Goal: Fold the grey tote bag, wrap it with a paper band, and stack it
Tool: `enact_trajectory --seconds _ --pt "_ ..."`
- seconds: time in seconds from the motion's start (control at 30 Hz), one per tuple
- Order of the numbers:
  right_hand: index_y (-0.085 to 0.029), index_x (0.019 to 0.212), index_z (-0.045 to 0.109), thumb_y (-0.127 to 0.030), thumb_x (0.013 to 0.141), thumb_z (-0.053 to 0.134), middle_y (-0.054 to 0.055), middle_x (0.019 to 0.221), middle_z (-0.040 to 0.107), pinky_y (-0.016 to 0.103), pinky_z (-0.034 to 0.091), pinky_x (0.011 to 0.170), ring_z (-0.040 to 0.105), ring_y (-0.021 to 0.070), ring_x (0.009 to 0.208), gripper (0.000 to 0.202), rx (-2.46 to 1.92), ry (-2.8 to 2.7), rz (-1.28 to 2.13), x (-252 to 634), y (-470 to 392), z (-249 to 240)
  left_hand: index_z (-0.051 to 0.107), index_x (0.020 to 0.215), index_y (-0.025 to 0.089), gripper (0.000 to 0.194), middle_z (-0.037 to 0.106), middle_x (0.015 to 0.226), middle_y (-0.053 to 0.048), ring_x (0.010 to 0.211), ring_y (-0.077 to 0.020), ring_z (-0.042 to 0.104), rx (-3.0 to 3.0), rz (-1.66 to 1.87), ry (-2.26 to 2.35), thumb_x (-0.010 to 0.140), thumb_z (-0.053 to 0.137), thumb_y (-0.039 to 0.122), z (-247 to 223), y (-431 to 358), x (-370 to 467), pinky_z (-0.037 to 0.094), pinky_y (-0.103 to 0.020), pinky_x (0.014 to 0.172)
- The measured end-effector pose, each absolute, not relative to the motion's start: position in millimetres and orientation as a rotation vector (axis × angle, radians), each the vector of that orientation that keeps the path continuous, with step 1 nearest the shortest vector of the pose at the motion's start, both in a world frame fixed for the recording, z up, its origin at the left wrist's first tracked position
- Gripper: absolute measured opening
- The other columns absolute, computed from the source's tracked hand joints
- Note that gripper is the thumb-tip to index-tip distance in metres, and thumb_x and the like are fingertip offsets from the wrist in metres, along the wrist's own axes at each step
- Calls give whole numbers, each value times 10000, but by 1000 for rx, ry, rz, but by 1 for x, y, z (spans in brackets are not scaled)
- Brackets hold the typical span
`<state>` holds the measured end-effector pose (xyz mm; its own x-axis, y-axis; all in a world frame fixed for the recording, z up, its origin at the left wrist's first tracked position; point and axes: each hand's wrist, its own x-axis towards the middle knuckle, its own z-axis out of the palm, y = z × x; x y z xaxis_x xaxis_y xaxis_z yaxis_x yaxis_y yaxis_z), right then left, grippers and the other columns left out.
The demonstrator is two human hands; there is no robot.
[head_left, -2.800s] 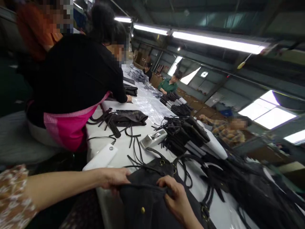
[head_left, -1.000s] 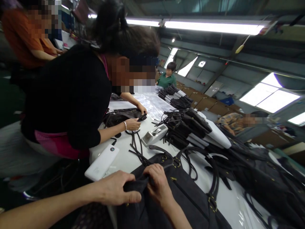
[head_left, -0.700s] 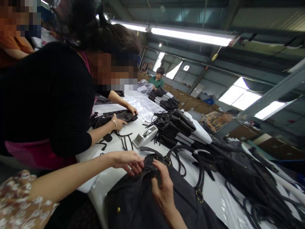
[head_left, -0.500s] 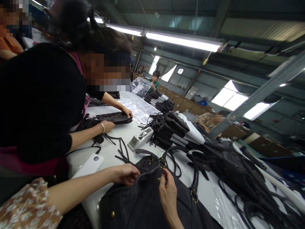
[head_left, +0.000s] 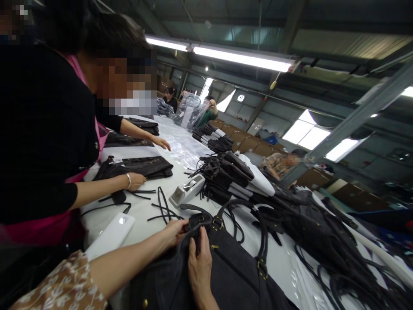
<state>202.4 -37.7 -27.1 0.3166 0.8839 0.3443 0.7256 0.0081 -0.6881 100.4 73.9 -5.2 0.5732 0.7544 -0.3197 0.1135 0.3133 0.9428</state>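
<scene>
A large black bag (head_left: 232,275) with buckled handles and brass-coloured fittings lies in front of me. My left hand (head_left: 177,232) is closed on the bag's upper edge, near a strap and a metal ring. Beside it, my right hand (head_left: 200,258) rests against the bag's top edge, thumb and fingers apart, the fingers pointing up. A small zip pull shows just right of my right fingers. Beyond the bag stands a white tape dispenser (head_left: 187,190), and a white rectangular object (head_left: 111,234) lies left of my left forearm.
At the left a person in black (head_left: 41,129) leans over the white table (head_left: 151,211), one hand on another dark bag (head_left: 138,168). Stacked black bags (head_left: 232,172) with straps lie past the dispenser and along the right. Farther back, a person handles clear plastic (head_left: 190,112).
My right hand has moved left along the bag's edge, closer to my left hand, which has closed on the edge. The neighbouring person's far hand has left the dark bag.
</scene>
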Motion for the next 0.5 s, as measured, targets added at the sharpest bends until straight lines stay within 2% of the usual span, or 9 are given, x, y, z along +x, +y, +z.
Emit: enact_trajectory --seconds 0.07,0.13,0.27,0.37,0.5 --pt "-104 1399 397 -417 948 330 137 1475 366 404 337 1111 339 224 1365 553 -1772 -1546 243 199 -37 -30 562 992 130 405 612 871 -34 699 -129 592 1055 629 1036 932 405 499 -4 85 95 512 -288 630" --pt "-157 1422 373 -373 961 300 106 1495 338 403 346 1103 319 216 1375 514 -1805 -1715 263 196 -36 -34 557 1058 136 369 607 929 -35 729 -127 591 936 712 1145 926 454 465 -3 94 83 515 -284 639" --pt "-246 1444 336 -297 942 339 82 1522 281 471 328 1087 274 265 1392 504 -1944 -2096 238 188 -34 -36 551 999 124 328 604 852 -26 667 -110 586 795 675 1235 943 433 425 3 98 55 508 -254 595" --pt "-247 1467 274 -279 903 413 98 1538 226 485 298 1088 241 285 1402 581 -2059 -2210 187 182 -32 -32 519 978 123 376 616 817 -50 664 -121 614 788 589 1198 931 410 479 12 82 37 512 -240 612" --pt "-235 1480 224 -252 873 436 115 1547 188 500 273 1087 209 296 1411 644 -2138 -2246 164 177 -32 -27 456 1174 170 610 633 890 -69 751 -184 646 886 485 1159 775 578 615 36 42 12 517 -292 683"
